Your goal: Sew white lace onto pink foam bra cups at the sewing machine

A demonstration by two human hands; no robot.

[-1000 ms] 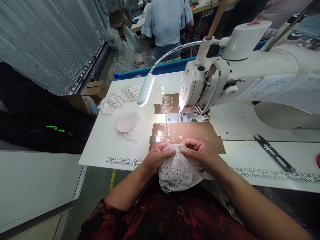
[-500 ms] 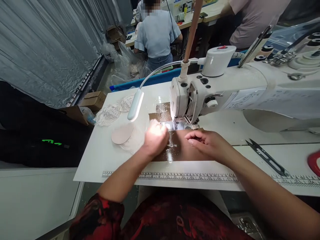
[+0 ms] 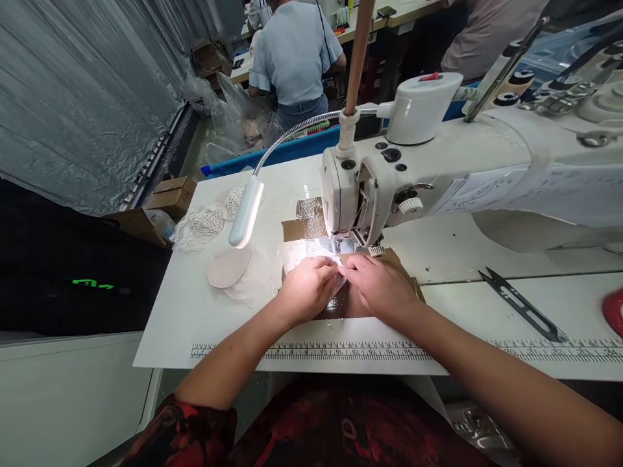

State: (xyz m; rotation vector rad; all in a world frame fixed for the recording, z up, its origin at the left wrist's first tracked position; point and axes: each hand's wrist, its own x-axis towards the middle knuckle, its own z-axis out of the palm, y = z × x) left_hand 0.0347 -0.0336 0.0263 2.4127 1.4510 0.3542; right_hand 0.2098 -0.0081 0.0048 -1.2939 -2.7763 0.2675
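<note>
The held fabric (image 3: 293, 258) is white, its pattern probably lacy; the sewing machine (image 3: 452, 155) white, the pad (image 3: 228, 268) pinkish beige, the sleeve (image 3: 192, 429) mottled red-and-black.

The white cloth (image 3: 294, 255) looked kinda sheer, brown sheet (image 3: 351, 306) was super glossy like packing tape, snips (image 3: 518, 301) dark metal, curtain (image 3: 73, 97) crinkly shiny plastic.

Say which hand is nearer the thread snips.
Right. The right hand is to the left of the thread snips, apart from them. The left hand is farther left, with the right hand between it and them.
</note>
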